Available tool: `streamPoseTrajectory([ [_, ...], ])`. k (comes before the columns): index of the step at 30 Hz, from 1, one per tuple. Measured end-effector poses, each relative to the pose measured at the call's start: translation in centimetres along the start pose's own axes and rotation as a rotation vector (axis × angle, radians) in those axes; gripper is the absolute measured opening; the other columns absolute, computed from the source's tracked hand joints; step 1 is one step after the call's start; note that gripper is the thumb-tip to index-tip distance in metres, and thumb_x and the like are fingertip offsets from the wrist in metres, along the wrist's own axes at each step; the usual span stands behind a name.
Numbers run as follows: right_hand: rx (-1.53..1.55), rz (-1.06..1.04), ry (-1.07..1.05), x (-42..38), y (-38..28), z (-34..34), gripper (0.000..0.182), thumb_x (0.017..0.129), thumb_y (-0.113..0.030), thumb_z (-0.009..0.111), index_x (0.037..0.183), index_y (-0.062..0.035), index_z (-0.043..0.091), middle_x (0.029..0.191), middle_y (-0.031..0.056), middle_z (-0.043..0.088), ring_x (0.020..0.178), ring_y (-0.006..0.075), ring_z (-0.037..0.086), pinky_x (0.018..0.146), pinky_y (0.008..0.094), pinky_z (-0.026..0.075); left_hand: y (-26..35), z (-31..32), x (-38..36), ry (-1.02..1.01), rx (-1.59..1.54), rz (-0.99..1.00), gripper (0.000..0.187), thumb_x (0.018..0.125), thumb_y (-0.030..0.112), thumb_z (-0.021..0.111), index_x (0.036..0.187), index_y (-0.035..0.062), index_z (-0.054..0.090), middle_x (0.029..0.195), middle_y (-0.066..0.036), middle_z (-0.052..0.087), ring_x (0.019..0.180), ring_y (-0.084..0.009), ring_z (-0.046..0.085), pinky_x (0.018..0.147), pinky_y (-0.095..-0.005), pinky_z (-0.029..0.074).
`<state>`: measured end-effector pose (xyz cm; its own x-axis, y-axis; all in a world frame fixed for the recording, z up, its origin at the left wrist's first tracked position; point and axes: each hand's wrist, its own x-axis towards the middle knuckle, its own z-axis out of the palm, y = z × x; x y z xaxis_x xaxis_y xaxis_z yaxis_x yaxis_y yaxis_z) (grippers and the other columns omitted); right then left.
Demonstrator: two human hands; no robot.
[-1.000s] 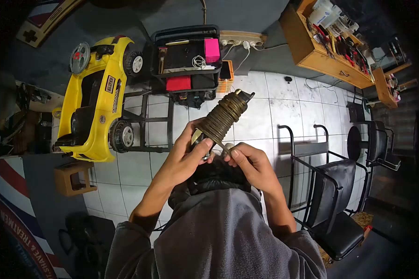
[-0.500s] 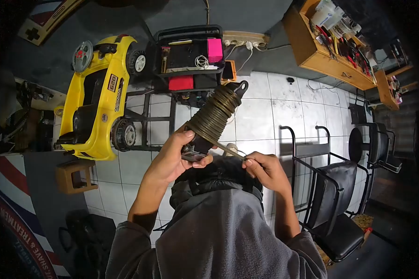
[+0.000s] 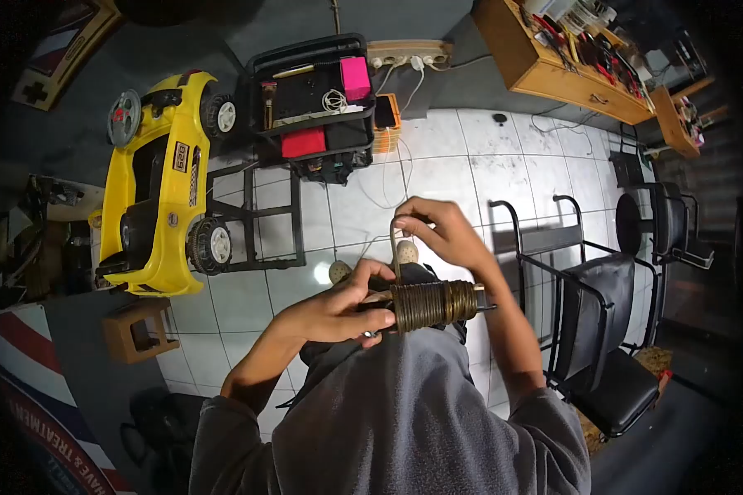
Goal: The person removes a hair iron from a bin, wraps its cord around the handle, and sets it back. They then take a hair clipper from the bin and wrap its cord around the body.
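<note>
My left hand (image 3: 343, 309) is wrapped around one end of a dark hair clipper (image 3: 378, 307), which lies sideways close over my lap. A brownish cord (image 3: 425, 305) is wound in many tight turns around the clipper's body, and the far end points right toward my right forearm. Above it, my right hand (image 3: 437, 227) pinches a free stretch of the cord between thumb and fingers. That stretch rises straight up from the coil near my left fingertips. My left fingers partly hide the clipper's near end.
A yellow toy car (image 3: 161, 181) stands at the left, beside a black trolley (image 3: 309, 124) with a pink box (image 3: 355, 78). A wooden drawer unit (image 3: 561, 74) with tools is at upper right. Black chairs (image 3: 594, 305) stand right. A brown stool (image 3: 140, 330) is lower left.
The clipper has swung from pointing up and away to lying sideways, lower and nearer my body. My right hand has moved up with the cord, from beside the coil to above it.
</note>
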<state>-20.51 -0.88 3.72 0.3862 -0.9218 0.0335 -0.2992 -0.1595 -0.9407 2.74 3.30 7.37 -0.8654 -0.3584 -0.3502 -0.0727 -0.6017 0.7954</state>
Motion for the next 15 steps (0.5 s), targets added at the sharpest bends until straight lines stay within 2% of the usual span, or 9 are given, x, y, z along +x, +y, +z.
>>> streamPoseTrajectory([
  [3,-0.012,-0.001,-0.087,0.4,-4.5,-2.1,0.012,0.089,-0.009,0.063,0.093,0.0025,0.063,0.080,0.0097,0.065,0.071,0.0130,0.060,0.064,0.0284,0.047,-0.1,0.0,0.4,0.024,0.207,-0.027,0.045,0.095,0.011,0.052,0.126,0.0006,0.021,0.080,-0.006,0.052,0.067,-0.0103,0.050,0.061,-0.0257,0.043],
  [5,-0.131,-0.085,-0.116,0.1,-6.7,-2.5,0.012,0.087,-0.009,0.065,0.092,0.0019,0.063,0.081,0.0103,0.065,0.073,0.0169,0.063,0.065,0.0286,0.048,0.6,0.1,0.4,0.079,0.259,-0.059,0.041,0.095,0.009,0.052,0.124,0.0007,0.024,0.082,-0.005,0.050,0.068,-0.0095,0.050,0.061,-0.0252,0.043],
  [6,-0.131,-0.123,-0.103,-0.2,-6.8,-2.2,0.013,0.085,-0.010,0.066,0.091,0.0008,0.064,0.083,0.0109,0.066,0.074,0.0223,0.064,0.066,0.0296,0.049,0.5,0.0,0.4,0.105,0.286,-0.025,0.039,0.095,0.008,0.052,0.124,0.0008,0.026,0.083,-0.005,0.049,0.068,-0.0093,0.050,0.061,-0.0249,0.043],
  [9,-0.124,-0.178,-0.094,-1.2,-8.2,-1.9,0.012,0.084,-0.010,0.066,0.091,0.0003,0.065,0.084,0.0108,0.066,0.076,0.0254,0.065,0.067,0.0313,0.050,0.0,-0.6,0.3,0.152,0.326,0.047,0.034,0.095,0.008,0.052,0.121,0.0012,0.031,0.085,-0.004,0.047,0.068,-0.0086,0.049,0.060,-0.0244,0.043],
  [11,-0.122,-0.168,-0.085,-1.7,-8.8,-1.4,0.012,0.082,-0.008,0.068,0.091,-0.0001,0.065,0.085,0.0105,0.067,0.078,0.0262,0.065,0.068,0.0328,0.050,-0.2,-1.0,0.4,0.239,0.436,0.143,0.046,0.092,0.024,0.060,0.120,-0.0005,0.033,0.096,-0.015,0.058,0.077,-0.0197,0.061,0.068,-0.0332,0.050],
  [12,-0.141,-0.170,-0.084,-1.9,-9.1,-1.3,0.013,0.082,-0.007,0.068,0.092,-0.0004,0.066,0.085,0.0102,0.067,0.078,0.0259,0.065,0.068,0.0333,0.051,0.5,-0.5,0.3,0.288,0.504,0.129,0.042,0.092,0.013,0.058,0.122,0.0002,0.032,0.090,-0.008,0.051,0.077,-0.0134,0.056,0.068,-0.0278,0.047],
  [13,-0.161,-0.172,-0.081,-2.1,-9.3,-1.2,0.014,0.081,-0.006,0.069,0.093,-0.0006,0.066,0.084,0.0099,0.067,0.078,0.0256,0.065,0.068,0.0338,0.051,0.7,-0.3,0.4,0.292,0.503,0.131,0.042,0.092,0.013,0.058,0.122,0.0002,0.032,0.090,-0.008,0.051,0.077,-0.0134,0.056,0.068,-0.0278,0.047],
  [14,-0.172,-0.156,-0.130,-2.2,-9.6,-1.3,0.015,0.084,-0.011,0.066,0.094,-0.0002,0.063,0.085,0.0135,0.064,0.078,0.0317,0.063,0.071,0.0370,0.050,0.7,-0.2,0.5,0.343,0.595,0.137,0.047,0.090,0.014,0.061,0.123,-0.0006,0.031,0.093,-0.011,0.053,0.083,-0.0174,0.057,0.073,-0.0300,0.047],
  [15,-0.174,-0.158,-0.133,-2.5,-9.6,-1.2,0.015,0.084,-0.011,0.066,0.094,-0.0002,0.063,0.085,0.0135,0.064,0.078,0.0317,0.063,0.071,0.0370,0.050,0.8,0.0,0.5,0.394,0.687,0.141,0.052,0.087,0.015,0.063,0.124,-0.0015,0.031,0.095,-0.013,0.054,0.089,-0.0213,0.059,0.078,-0.0322,0.048],
])
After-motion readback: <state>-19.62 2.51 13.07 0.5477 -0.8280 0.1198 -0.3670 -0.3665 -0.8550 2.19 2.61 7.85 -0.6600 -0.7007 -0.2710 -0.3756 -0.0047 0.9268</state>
